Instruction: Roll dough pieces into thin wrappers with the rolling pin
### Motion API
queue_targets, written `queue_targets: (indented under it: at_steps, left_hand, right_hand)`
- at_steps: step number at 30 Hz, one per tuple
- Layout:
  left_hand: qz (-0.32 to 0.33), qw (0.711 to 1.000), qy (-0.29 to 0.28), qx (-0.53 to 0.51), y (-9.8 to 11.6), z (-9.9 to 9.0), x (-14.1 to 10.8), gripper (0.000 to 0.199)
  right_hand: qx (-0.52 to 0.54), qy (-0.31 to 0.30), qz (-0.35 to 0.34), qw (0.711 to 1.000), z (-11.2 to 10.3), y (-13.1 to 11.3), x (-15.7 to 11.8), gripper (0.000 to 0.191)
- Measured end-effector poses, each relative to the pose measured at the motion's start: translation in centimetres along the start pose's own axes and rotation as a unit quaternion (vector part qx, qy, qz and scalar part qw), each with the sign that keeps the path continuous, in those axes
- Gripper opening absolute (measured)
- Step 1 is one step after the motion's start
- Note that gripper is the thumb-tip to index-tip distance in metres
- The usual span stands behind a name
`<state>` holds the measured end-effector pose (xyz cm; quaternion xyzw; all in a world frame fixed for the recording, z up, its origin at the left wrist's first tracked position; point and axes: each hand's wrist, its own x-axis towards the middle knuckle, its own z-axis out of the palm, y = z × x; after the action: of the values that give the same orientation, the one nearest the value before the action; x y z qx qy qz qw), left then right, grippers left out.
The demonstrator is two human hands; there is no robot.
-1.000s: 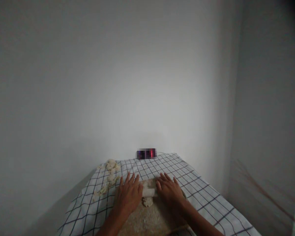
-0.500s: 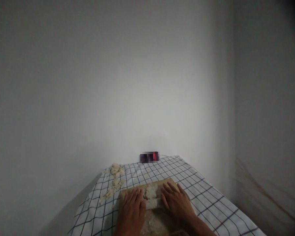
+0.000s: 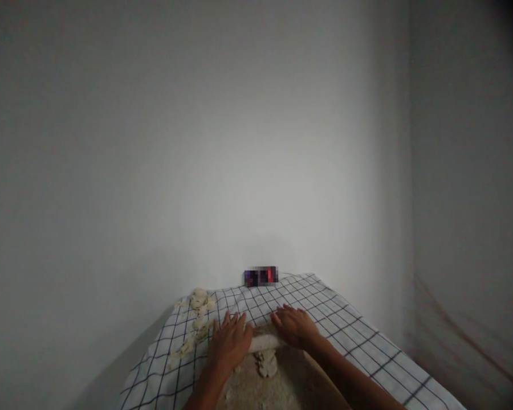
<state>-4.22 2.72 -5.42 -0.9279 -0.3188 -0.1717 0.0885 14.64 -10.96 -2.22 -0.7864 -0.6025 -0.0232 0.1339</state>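
A pale, floury rolling pin [image 3: 265, 343] lies crosswise near the far end of a wooden board [image 3: 256, 393]. My left hand [image 3: 231, 339] rests flat over its left end, fingers stretched forward and a little apart. Over the right end lies my right hand [image 3: 294, 326], palm down with fingers extended. Both hands cover the ends of the pin. Just on the near side of it, a small rough piece of dough [image 3: 267, 364] sits on the flour-dusted board.
A white cloth with dark checks [image 3: 346, 324] covers the table. Scraps and a lump of dough [image 3: 199, 298] lie at its left edge. A blurred dark and red object [image 3: 261, 276] stands at the back against the white wall [image 3: 256, 171].
Both hands have moved forward, away from me, with the rolling pin. The dough was beyond the pin and is now on its near side.
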Motion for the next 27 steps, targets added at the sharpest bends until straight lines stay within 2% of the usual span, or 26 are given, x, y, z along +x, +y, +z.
queue_targets:
  at_steps: [6,12,17,22,25,27]
  left_hand:
    - [-0.04,0.999,-0.037,0.001,0.8,-1.1,0.8,0.048]
    - [-0.054,0.997,-0.052,-0.023,1.8,-2.8,-0.2,0.055]
    - [-0.033,0.999,-0.016,-0.035,2.7,-3.5,-2.7,0.05]
    - [-0.013,0.998,0.036,-0.046,3.6,-2.9,-6.0,0.05]
    - [-0.004,0.998,0.042,-0.05,3.8,-2.8,-6.6,0.051]
    - [-0.009,0.998,0.03,-0.052,3.7,-3.1,-6.2,0.051]
  right_hand:
    - [0.015,-0.015,0.015,1.0,1.3,0.9,1.1,0.047]
    - [0.013,-0.009,0.031,0.999,0.6,0.1,-0.2,0.051]
    - [-0.001,-0.026,0.036,0.999,-0.3,-1.0,-2.9,0.057]
    - [0.005,-0.003,0.042,0.999,0.4,-1.5,-6.4,0.057]
    - [0.011,0.007,0.042,0.999,0.9,-1.3,-7.1,0.056]
    - [0.012,0.004,0.042,0.999,0.7,-1.1,-6.6,0.055]
